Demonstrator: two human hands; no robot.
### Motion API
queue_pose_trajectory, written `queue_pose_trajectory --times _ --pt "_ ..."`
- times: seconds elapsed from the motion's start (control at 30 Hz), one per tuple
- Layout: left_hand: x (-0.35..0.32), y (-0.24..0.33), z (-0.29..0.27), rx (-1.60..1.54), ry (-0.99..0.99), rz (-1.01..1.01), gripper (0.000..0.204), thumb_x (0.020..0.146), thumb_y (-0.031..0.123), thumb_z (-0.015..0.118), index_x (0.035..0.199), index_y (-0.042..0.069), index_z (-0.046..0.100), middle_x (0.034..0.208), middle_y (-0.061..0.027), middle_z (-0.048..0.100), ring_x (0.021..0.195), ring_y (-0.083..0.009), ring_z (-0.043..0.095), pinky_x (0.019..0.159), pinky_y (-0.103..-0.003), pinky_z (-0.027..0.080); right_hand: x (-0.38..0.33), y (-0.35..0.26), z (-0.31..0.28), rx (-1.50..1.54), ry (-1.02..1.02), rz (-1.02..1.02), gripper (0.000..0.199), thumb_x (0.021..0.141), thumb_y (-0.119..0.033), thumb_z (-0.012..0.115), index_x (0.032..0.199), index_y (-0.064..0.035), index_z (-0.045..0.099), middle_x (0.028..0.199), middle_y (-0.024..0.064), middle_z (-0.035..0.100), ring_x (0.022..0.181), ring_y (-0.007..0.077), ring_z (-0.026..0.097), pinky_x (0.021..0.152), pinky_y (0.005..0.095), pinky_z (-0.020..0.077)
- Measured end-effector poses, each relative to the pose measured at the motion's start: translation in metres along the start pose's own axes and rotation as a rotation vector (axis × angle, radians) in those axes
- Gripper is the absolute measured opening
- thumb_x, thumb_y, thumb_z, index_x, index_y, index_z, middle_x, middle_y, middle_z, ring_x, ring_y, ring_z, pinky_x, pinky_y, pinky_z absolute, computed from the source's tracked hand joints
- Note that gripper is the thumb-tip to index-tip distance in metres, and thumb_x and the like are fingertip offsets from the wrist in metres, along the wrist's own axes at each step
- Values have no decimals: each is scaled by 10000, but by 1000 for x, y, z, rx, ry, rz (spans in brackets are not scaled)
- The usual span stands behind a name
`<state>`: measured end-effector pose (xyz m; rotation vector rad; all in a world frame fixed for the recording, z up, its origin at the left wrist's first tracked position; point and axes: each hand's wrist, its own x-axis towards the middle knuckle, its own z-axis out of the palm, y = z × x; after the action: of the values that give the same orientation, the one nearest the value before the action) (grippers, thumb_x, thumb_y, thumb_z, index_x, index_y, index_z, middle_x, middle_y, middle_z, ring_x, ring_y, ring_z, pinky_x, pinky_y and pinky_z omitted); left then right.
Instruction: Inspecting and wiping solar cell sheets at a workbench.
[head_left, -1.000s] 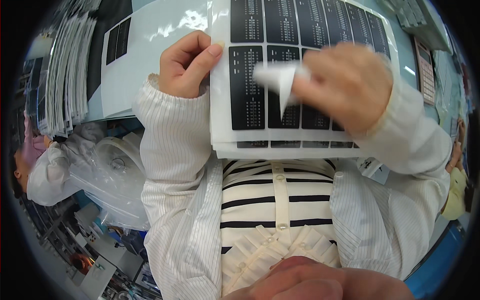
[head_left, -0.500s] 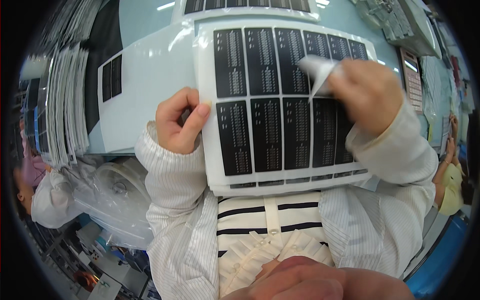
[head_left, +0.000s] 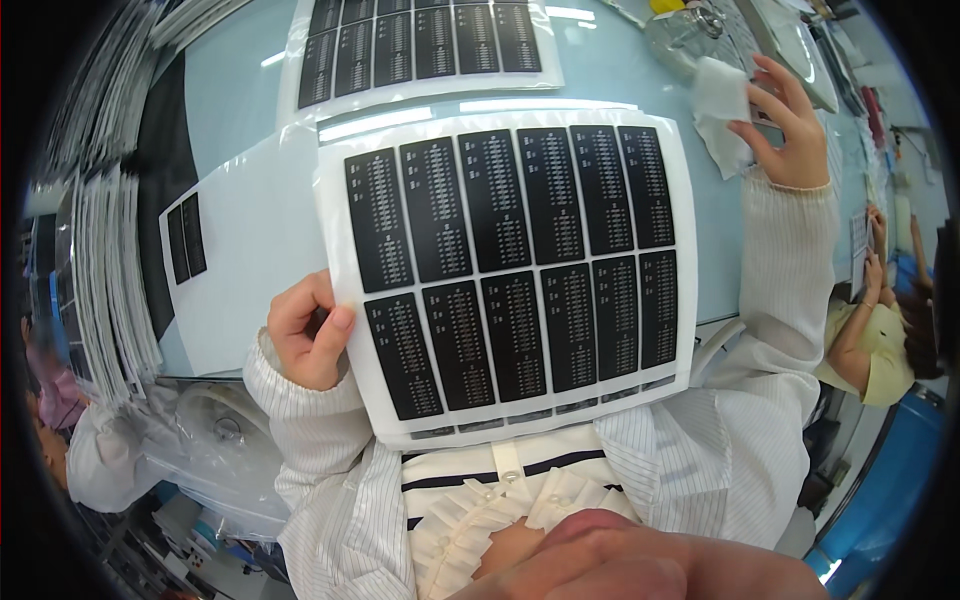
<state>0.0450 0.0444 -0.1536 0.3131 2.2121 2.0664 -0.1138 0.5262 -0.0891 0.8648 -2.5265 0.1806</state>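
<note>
White tissue (head_left: 722, 92) gripped in my right hand (head_left: 794, 132), sheet (head_left: 508, 271) edge pinched by my left hand (head_left: 302, 335), well apart; I'd pinch gently, avoiding creases.

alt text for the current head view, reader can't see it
A person's left hand grips the left edge of a white sheet bearing black printed panels. At upper right, the right hand touches a white wipe. Beyond, a similar sheet lies on a pale table.

Open table (head_left: 716, 240) lies between the label sheet (head_left: 510, 272) and the right sleeve (head_left: 785, 250); a clear container (head_left: 685, 38) stands beyond the cloth (head_left: 722, 92), and paper stacks (head_left: 112, 285) block the far left.
</note>
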Motion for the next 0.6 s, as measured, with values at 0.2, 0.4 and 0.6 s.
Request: queue_pose_trajectory --times 0.2,0.4,0.6 --pt "1 4 -3 105 -6 18 218 903 121 577 740 7 488 699 -50 577 597 -84 460 552 -227 368 -20 -31 -21 426 -138 301 138 818 -46 691 940 16 674 958 92 670 821 187 649 703 260 508" --pt "9 29 -1 490 29 38 173 831 49 642 695 6 544 572 -7 480 489 -60 375 460 -227 281 -31 -98 -25 1028 -522 824 126 871 -90 663 903 27 633 742 55 648 559 83 594 510 184 443" --pt "20 47 9 565 -8 -39 149 830 35 652 709 -6 577 577 6 498 482 -41 360 449 -212 266 -42 -101 -17 1211 -573 974 161 888 -129 657 852 2 570 694 53 640 479 75 567 437 179 418"
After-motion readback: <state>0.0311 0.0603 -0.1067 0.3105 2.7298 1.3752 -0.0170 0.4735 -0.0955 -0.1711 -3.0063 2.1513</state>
